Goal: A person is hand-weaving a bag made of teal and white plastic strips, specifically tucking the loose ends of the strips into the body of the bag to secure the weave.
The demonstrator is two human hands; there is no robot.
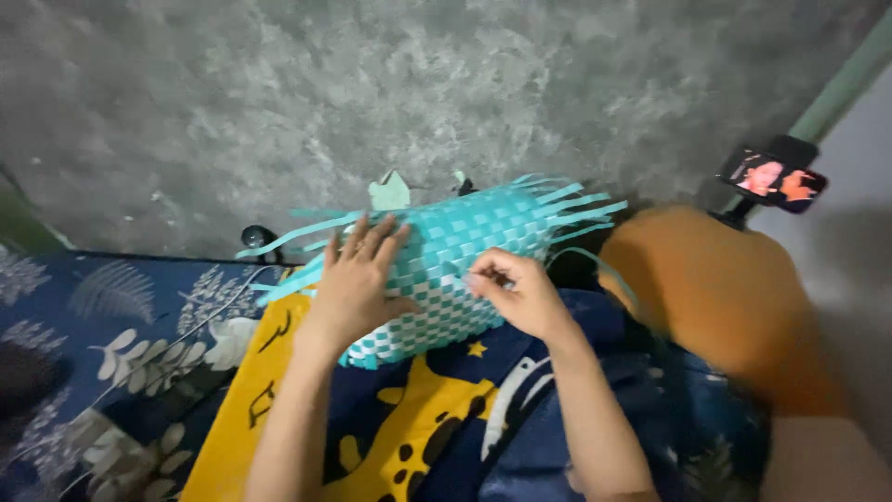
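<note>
Grey concrete floor [279,93] behind; I see woven teal-white strip mat [465,251] on lap. L hand [358,279] pressed flat on it, fingers spread; R hand [520,293] pinching a strip w/ fingertips.

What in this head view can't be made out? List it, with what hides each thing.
- Woven mat: part under the left hand is covered.
- Right hand: pinched fingertips blurred; the strip they grip is unclear.
- Phone: screen too small.
- Dark round object: too small to identify.
</note>
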